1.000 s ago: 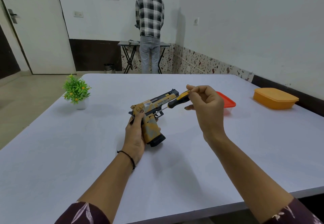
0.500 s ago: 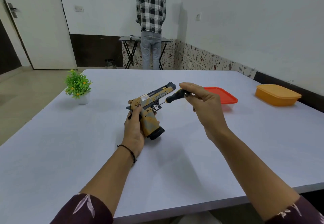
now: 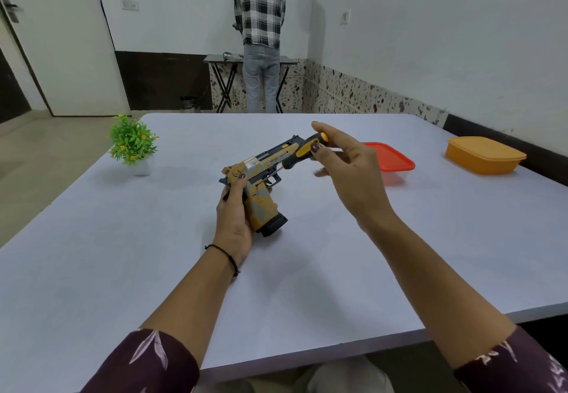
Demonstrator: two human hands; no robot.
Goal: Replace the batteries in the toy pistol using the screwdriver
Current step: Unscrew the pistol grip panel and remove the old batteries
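Observation:
A tan and grey toy pistol is held above the middle of the table, barrel pointing away to the right, grip base toward me. My left hand grips it around the grip, thumb near the hammer. A screwdriver with a yellow and black handle slants down to the left, its thin shaft reaching the pistol's side near the trigger. My right hand pinches the handle's end between thumb and fingertips.
The white table carries a small potted green plant at the far left, a red lidded box behind my right hand and an orange lidded box at the far right. A person stands at a small table by the far wall.
My right hand's fingers have shifted on the screwdriver handle, with the yellow part showing more. The pistol stays in my left hand; the view tilted slightly.

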